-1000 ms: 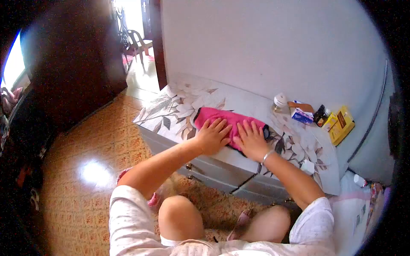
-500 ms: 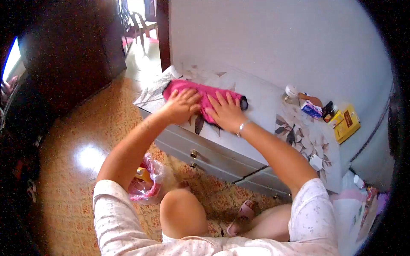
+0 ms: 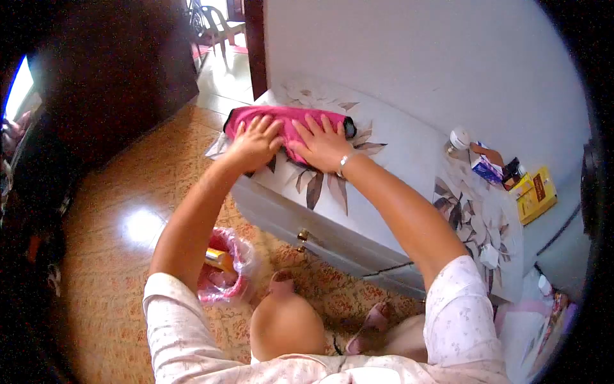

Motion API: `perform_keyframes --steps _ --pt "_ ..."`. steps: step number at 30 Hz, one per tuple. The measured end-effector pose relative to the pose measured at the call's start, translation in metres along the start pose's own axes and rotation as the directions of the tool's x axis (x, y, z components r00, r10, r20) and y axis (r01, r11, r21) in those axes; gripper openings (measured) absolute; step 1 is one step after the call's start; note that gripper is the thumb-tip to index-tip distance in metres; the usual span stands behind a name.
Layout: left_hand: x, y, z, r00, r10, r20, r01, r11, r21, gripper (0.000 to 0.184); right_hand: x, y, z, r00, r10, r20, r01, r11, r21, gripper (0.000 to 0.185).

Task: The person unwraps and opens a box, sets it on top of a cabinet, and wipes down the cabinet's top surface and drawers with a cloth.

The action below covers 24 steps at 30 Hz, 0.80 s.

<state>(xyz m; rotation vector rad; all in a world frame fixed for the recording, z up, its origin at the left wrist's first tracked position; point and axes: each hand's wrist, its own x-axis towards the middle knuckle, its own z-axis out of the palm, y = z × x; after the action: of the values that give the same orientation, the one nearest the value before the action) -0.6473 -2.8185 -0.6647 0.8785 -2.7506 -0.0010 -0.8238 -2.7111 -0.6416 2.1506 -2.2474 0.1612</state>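
Observation:
A folded pink cloth (image 3: 246, 115) with dark edging lies along the left end of the dresser top (image 3: 384, 173). My left hand (image 3: 259, 141) rests flat on its left half, fingers spread. Close beside it, my right hand (image 3: 323, 144) presses on the right half, also open with fingers apart. The dark-edged right end of the cloth sticks out past my right fingers. Part of the cloth's near side is hidden under my palms.
Toward the dresser's right end stand a white-capped jar (image 3: 458, 141), a blue-and-white box (image 3: 487, 169) and a yellow pack (image 3: 537, 195). A plastic-lined pink bin (image 3: 242, 259) is on the floor near my knee. Behind the dresser rises a wall (image 3: 396, 64).
Both hands and the pink cloth have moved left along the dresser top, and the cloth now covers more of its left end. The camera view has shifted slightly.

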Motion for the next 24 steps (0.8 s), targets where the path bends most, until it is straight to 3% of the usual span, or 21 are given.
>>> perform_keyframes --steps 1,3,5,7,9,11,16,19,22,24 --pt "-0.021 0.009 0.000 1.000 0.008 -0.026 -0.007 0.999 0.032 0.053 -0.019 -0.005 -0.003 0.999 -0.049 0.009 0.048 0.998 0.039 0.068" --pt "-0.060 0.041 -0.017 0.999 -0.028 0.030 0.027 0.999 0.020 0.056 -0.058 -0.012 -0.007 0.989 -0.144 0.021 0.145 0.987 -0.066 0.063" --pt "-0.095 0.067 -0.018 0.999 -0.009 -0.051 0.008 1.000 -0.013 0.056 -0.100 -0.022 -0.015 0.983 -0.181 0.033 0.183 0.979 -0.092 0.060" --pt "-0.128 0.094 -0.022 0.990 0.055 -0.131 -0.046 0.997 0.068 0.055 -0.136 -0.024 -0.010 0.979 -0.198 -0.041 0.197 0.980 -0.013 0.063" --pt "-0.152 0.107 -0.020 0.971 0.072 -0.229 -0.105 0.985 -0.135 0.055 -0.165 -0.027 -0.005 0.971 -0.226 -0.074 0.224 0.974 -0.035 0.063" --pt "-0.153 0.105 -0.022 0.953 0.104 -0.284 -0.144 0.982 -0.124 0.052 -0.170 -0.028 -0.007 0.964 -0.244 -0.105 0.239 0.969 -0.059 0.062" --pt "-0.138 0.075 -0.028 0.967 0.053 -0.249 -0.086 0.989 -0.122 0.049 -0.133 -0.053 -0.022 0.987 -0.142 0.072 0.138 0.989 0.052 0.060" --pt "-0.117 0.039 -0.029 0.981 0.000 -0.192 -0.016 0.997 -0.078 0.050 -0.085 -0.061 -0.014 0.987 -0.149 0.060 0.140 0.981 0.131 0.059" --pt "-0.087 0.003 -0.029 0.989 -0.078 -0.129 0.074 0.997 -0.036 0.051 -0.030 -0.062 -0.012 0.983 -0.142 0.119 0.133 0.988 0.080 0.058" --pt "-0.058 -0.024 -0.023 0.992 -0.087 -0.091 0.085 0.996 -0.029 0.053 0.009 -0.055 -0.004 0.986 -0.150 0.076 0.142 0.985 0.103 0.058"
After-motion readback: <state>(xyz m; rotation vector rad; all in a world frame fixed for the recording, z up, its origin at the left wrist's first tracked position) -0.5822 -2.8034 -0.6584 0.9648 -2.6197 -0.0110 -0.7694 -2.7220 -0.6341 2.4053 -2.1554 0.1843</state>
